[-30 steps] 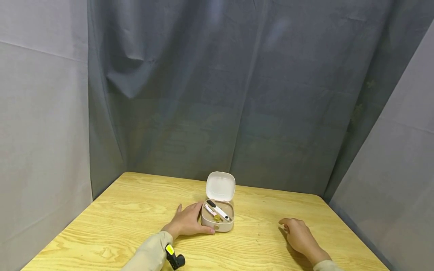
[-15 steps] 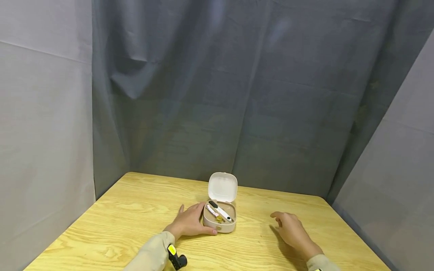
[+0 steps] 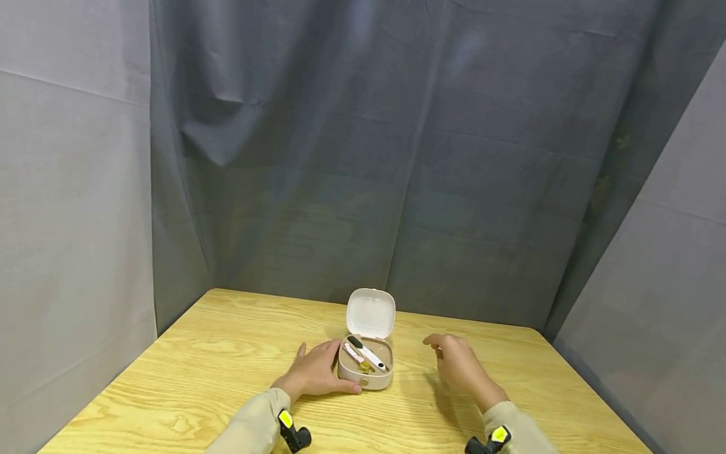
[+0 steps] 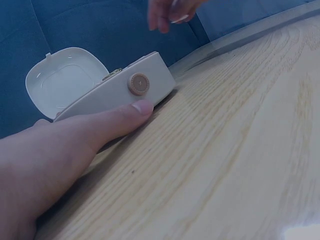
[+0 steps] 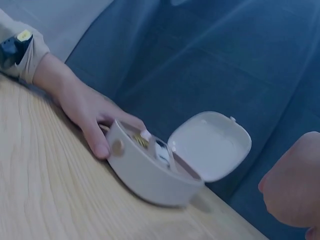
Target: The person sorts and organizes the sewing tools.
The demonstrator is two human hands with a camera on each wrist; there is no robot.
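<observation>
Case (image 3: 365, 373) with its lid (image 3: 370, 313) standing open sits on the table (image 3: 198, 372), right against your left hand (image 3: 317, 375) and just to the left of your right hand (image 3: 459, 366). Your left hand lies flat on the wood, fingers along the case's left side and your thumb (image 4: 125, 112) stretched across its front wall, the tip stopping just short of the round button (image 4: 139, 83) there. That is a light bracing touch with near-straight fingers, not a tight clasp. Inside the case, beyond your left thumb, you can see a white tool with a dark tip (image 3: 365, 353) lying slantwise, a pinkish piece (image 3: 351, 352) beside it on the side nearer your left hand, and a small brass-coloured bit (image 3: 363, 364) close to the front wall. The lid tilts back from the far edge, on the side away from both hands. Your right hand hangs above the table a little apart from the case, holding nothing, its fingers loosely curled and pointing toward the case; the left wrist view shows its fingertips (image 4: 167, 12) in the air above the case's right end. From the right wrist view, the case (image 5: 150, 172) lies ahead of that hand with your left hand (image 5: 82, 107) behind it.
</observation>
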